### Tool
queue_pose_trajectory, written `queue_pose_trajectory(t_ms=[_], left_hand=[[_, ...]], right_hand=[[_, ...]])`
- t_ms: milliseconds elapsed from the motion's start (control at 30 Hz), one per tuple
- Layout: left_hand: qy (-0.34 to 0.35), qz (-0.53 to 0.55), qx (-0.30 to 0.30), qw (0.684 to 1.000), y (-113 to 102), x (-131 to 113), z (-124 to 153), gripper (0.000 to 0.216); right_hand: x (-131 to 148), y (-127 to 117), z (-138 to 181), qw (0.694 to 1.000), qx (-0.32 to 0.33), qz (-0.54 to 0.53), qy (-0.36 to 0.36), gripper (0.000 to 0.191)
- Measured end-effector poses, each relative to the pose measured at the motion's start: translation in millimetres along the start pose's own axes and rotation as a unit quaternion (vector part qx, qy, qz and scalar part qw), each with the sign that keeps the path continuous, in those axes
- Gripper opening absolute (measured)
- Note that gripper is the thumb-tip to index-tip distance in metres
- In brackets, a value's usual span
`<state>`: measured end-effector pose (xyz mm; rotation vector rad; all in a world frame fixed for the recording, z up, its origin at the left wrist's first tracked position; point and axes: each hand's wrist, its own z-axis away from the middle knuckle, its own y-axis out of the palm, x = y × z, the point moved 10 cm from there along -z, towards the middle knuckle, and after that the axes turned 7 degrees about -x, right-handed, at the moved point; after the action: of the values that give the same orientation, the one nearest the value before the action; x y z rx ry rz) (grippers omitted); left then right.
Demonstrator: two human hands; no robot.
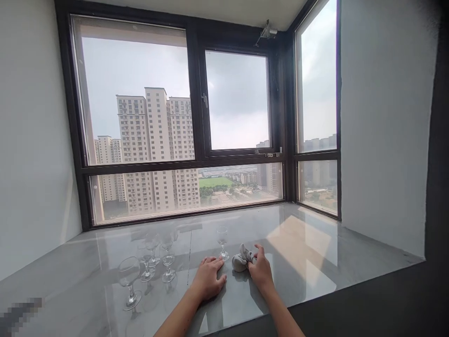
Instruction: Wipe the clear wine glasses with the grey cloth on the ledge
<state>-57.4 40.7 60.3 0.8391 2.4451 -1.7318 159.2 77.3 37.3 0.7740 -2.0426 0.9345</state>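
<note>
My left hand lies flat on the glossy grey marble sill, fingers stretched out, just short of a small stemmed glass that stands upright. My right hand rests beside it, fingers curled onto a crumpled grey-white cloth that lies on the sill to the right of that glass. Whether the fingers grip the cloth or only touch it is hard to tell. To the left stand several more clear stemmed glasses, the nearest and largest one at the front left.
A large dark-framed bay window runs along the back and right, with a window handle. White walls close in both sides. The sill's front edge runs under my forearms.
</note>
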Motion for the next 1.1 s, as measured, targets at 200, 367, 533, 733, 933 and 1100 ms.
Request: queue_pose_trajectory(t_ms=[200,367,533,733,933,1100], left_hand=[[-0.038,-0.008,-0.029,0.999,12.8,3.9,-21.0,0.057],[-0.03,-0.024,-0.227,0.973,-39.0,-1.5,10.6,0.043],[-0.058,-0.046,-0.463,0.883,-104.2,16.2,76.2,0.034],[-0.31,-0.005,-0.614,0.726,-126.0,98.9,121.5,0.057],[-0.407,0.111,-0.515,0.746,-92.8,150.2,105.9,0.057],[-0.361,0.112,-0.448,0.81,-75.8,133.2,87.8,0.046]], right_hand=[[-3.2,-0.4,-2.6,1.0,0.0,0.001,0.006,0.057],[-7.2,-0.6,-4.2,1.0,0.014,0.007,0.011,0.057],[-10.4,0.5,-5.8,1.0,0.013,-0.005,0.014,0.058],[-11.8,-0.6,-5.3,1.0,0.008,-0.011,0.02,0.059],[-11.0,-2.6,-5.6,1.0,-0.002,-0.011,0.027,0.058],[-10.4,-3.1,-7.1,0.999,-0.008,-0.006,0.031,0.056]])
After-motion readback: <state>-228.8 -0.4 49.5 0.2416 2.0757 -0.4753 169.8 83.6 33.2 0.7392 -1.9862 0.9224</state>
